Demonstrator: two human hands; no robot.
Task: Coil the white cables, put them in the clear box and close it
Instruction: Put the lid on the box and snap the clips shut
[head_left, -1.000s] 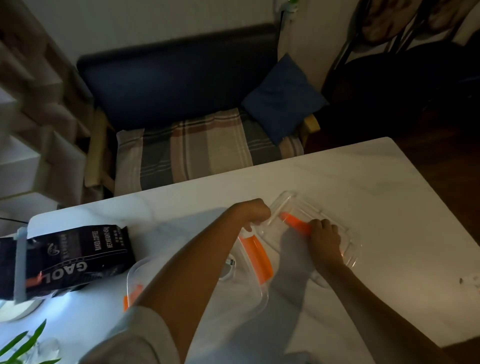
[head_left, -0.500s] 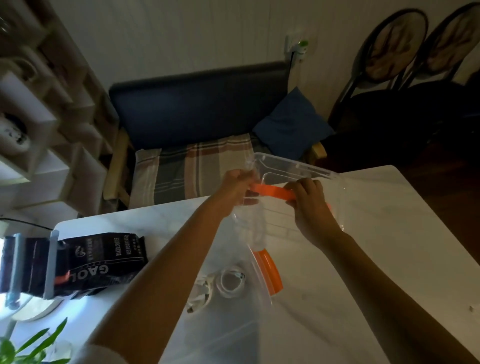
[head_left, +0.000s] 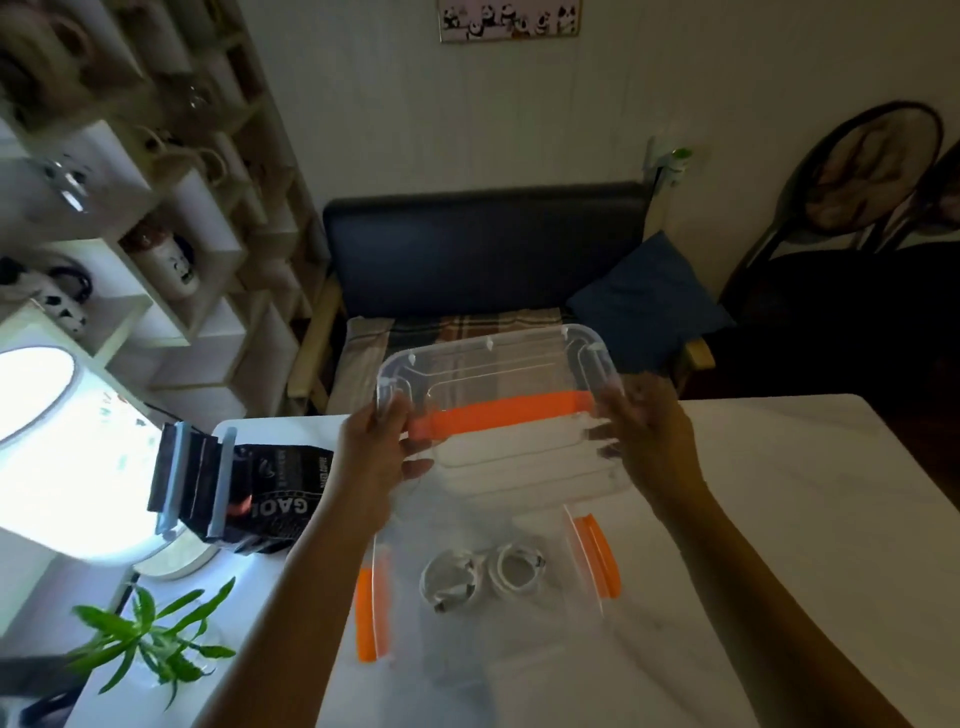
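I hold the clear lid (head_left: 498, 384) with its orange handle (head_left: 501, 417) in the air above the table, tilted toward me. My left hand (head_left: 376, 449) grips its left edge and my right hand (head_left: 647, 439) grips its right edge. Below it the clear box (head_left: 587, 582) stands open on the white table (head_left: 779, 519), with orange latches (head_left: 602, 556) on both short sides. Two coiled white cables (head_left: 480, 577) lie side by side on the box floor.
A black coffee bag (head_left: 260, 499) with a clip lies left of the box. A green plant (head_left: 150, 639) stands at the near left. Beyond the table's far edge are a dark bench with a blue cushion (head_left: 644, 291) and dark chairs (head_left: 857, 208) at the right.
The lid went from lying on the table to being lifted and turned level above the open box. My view tilted up, and both hands shifted out to the lid's short edges.
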